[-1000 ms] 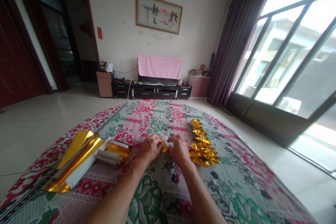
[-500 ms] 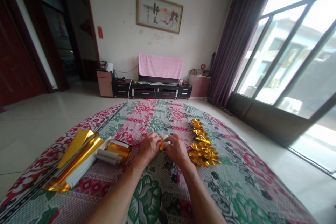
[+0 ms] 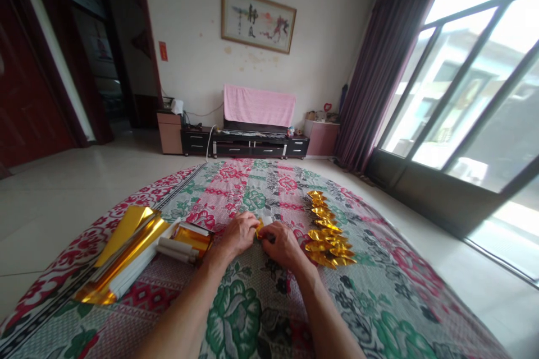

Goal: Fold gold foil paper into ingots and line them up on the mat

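Observation:
My left hand (image 3: 238,232) and my right hand (image 3: 281,244) meet over the flowered cloth (image 3: 252,303), fingers pinched together on a small piece of gold foil paper (image 3: 260,226) between them. Only a sliver of gold and a white corner show past the fingers. A row of folded gold paper pieces (image 3: 326,231) lies just right of my right hand. Left of my left hand lie a small stack of gold sheets (image 3: 192,236), white paper rolls (image 3: 177,249) and a long bundle of gold foil sheets (image 3: 124,251).
The cloth covers a low surface on a pale tiled floor (image 3: 63,190). A dark TV cabinet (image 3: 248,146) with a pink cover stands against the far wall. Large windows (image 3: 471,101) and a purple curtain (image 3: 374,67) fill the right side. A dark doorway (image 3: 96,67) opens at the left.
My two hands have drawn closer together over the gold paper, which is now more hidden by the fingers. The view has shifted slightly.

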### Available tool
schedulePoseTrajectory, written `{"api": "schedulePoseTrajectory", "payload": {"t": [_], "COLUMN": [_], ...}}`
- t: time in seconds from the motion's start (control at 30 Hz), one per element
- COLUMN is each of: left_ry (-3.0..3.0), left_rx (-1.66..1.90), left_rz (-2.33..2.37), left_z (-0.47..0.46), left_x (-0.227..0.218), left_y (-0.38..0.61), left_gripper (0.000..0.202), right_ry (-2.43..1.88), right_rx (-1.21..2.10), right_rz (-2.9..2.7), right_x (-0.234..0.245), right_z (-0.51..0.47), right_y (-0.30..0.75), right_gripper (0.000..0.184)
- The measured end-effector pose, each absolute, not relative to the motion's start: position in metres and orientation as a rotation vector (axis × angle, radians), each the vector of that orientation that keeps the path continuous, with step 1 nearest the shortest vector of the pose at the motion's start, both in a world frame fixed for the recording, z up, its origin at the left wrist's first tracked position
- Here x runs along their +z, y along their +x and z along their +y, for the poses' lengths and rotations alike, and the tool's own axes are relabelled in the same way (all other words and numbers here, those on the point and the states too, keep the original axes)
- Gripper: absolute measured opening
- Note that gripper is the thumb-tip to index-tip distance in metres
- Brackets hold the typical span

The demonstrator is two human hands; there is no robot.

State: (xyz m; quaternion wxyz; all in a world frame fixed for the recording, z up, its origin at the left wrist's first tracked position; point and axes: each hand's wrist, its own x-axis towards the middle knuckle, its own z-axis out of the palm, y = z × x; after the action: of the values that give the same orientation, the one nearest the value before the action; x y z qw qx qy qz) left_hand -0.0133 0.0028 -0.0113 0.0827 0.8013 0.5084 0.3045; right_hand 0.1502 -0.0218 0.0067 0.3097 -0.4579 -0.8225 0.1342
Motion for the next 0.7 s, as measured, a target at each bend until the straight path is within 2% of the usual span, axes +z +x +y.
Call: {"api": "schedulePoseTrajectory", "payload": {"t": [0.7], "left_ry": [2.285], "left_rx": [0.948], "left_rz": [1.605], "left_z": [0.0066], "left_x": [-0.0117], "left_y": [-0.0101], "left_gripper": [0.018], "right_ry": [-1.315], "right_rx": [0.364], "right_rz": [-2.209], "right_x": [0.0117], "right_z": [-0.0225], "right_y": [0.1477], "right_gripper": [0.018]}}
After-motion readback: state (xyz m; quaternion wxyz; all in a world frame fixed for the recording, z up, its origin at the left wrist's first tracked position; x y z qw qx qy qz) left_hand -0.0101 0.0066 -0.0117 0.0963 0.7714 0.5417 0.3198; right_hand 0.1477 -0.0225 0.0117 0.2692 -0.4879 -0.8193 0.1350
